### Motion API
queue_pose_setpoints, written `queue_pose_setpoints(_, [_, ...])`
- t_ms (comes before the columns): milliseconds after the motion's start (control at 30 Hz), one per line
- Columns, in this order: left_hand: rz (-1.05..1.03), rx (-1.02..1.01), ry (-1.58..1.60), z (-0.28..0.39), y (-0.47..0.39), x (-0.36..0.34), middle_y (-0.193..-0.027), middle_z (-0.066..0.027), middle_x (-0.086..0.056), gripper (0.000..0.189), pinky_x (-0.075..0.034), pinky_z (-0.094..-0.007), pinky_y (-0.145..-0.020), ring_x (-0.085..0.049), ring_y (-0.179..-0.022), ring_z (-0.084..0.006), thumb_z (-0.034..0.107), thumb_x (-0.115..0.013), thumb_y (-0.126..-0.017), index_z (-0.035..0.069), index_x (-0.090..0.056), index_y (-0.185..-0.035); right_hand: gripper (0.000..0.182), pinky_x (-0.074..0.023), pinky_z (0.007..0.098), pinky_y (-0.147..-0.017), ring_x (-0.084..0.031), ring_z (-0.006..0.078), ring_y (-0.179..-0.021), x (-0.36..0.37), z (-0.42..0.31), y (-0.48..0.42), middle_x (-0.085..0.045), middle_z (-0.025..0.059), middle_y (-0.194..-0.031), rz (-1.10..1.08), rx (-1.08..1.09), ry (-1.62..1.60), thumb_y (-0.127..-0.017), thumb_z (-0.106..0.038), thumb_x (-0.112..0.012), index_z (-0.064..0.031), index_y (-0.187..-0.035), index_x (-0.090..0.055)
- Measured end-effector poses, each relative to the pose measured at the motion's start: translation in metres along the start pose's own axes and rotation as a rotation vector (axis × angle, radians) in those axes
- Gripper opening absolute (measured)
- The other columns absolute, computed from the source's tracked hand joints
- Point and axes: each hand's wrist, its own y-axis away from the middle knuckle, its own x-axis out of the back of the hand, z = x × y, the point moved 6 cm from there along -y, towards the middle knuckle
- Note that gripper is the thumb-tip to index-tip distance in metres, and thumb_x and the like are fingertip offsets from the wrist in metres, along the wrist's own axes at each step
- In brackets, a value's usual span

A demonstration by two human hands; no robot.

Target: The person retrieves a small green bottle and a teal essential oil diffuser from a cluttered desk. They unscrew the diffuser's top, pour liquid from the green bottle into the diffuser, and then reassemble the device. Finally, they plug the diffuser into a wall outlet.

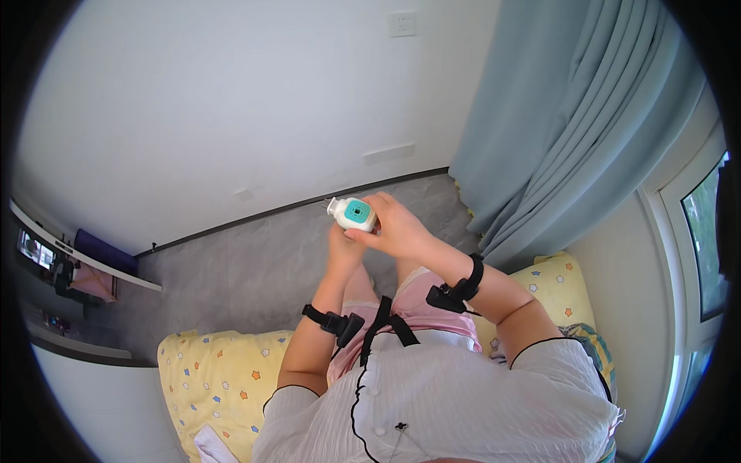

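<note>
A small white device [349,224] with a teal square face is held out in front of me, above my knees. The teal face is turned up towards me and bears small dark marks. At its left end is a narrower white part with what look like thin metal prongs. My right hand [398,227] grips it from the right, thumb on the near side and fingers behind. Directly below the device, and touching it or very close, is my left hand [345,243]; its fingers are mostly hidden, so its grip cannot be made out.
Behind me is a bed with a yellow star-patterned cover [226,382]. Beyond the grey floor [249,266] stands a white wall [260,104] with a socket plate [402,25]. A blue-grey curtain [532,127] hangs at right, beside a window [703,231]. A mirror [63,307] leans at left.
</note>
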Motion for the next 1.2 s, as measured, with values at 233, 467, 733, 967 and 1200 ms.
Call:
queue_pose_setpoints(233, [0.052,0.028,0.014,-0.077,-0.037,-0.03,-0.095,-0.0051,-0.068,0.022,-0.052,-0.03,-0.075,-0.065,-0.088,-0.0149,0.005,-0.072,-0.082,0.003,-0.063,-0.102,0.052,-0.0542,0.0369,-0.069,-0.064,0.0323,-0.082,0.0,0.06,-0.01,-0.058,0.0177,-0.099,0.111,-0.168,0.084,-0.077,-0.034,-0.079,-0.0001,-0.112,-0.06])
queue_pose_setpoints(467, [-0.055,0.124,0.1,-0.149,-0.091,-0.063,-0.096,-0.0029,-0.067,0.021,-0.051,-0.0295,-0.073,-0.064,-0.085,-0.0131,0.005,-0.072,-0.082,0.004,-0.064,-0.102,0.053,-0.054,0.0396,-0.071,-0.063,0.0344,-0.088,-0.005,0.149,-0.034,-0.059,0.0181,-0.102,0.206,-0.281,0.032,-0.077,-0.029,-0.079,0.0013,-0.113,-0.057])
queue_pose_setpoints(733, [0.122,0.282,0.07,-0.262,-0.169,-0.089,-0.1,-0.0071,-0.064,0.03,-0.052,-0.027,-0.072,-0.062,-0.084,-0.0131,0.008,-0.068,-0.09,0.0,-0.054,-0.115,0.053,-0.05,0.0422,-0.079,-0.061,0.0348,-0.096,-0.015,0.326,-0.103,-0.059,0.0197,-0.103,0.332,-0.503,-0.004,-0.073,-0.023,-0.083,0.0013,-0.11,-0.055])
queue_pose_setpoints(967, [-0.035,0.599,0.198,-0.407,-0.166,-0.101,-0.095,-0.0053,-0.065,0.017,-0.05,-0.0232,-0.078,-0.062,-0.088,-0.0109,0.01,-0.06,-0.097,0.001,-0.057,-0.111,0.052,-0.0475,0.0431,-0.084,-0.059,0.0362,-0.097,-0.057,0.588,-0.139,-0.058,0.021,-0.105,0.576,-0.695,0.153,-0.074,-0.021,-0.081,0.0033,-0.11,-0.053])
queue_pose_setpoints(1200, [-0.076,0.664,0.159,-0.441,-0.149,-0.114,-0.092,-0.0044,-0.066,0.012,-0.049,-0.0224,-0.076,-0.062,-0.085,-0.0095,0.006,-0.058,-0.096,0.001,-0.06,-0.106,0.045,-0.0467,0.0443,-0.081,-0.058,0.0358,-0.093,-0.1,0.714,-0.155,-0.058,0.0198,-0.101,0.523,-0.781,0.224,-0.077,-0.021,-0.08,0.0037,-0.104,-0.055])
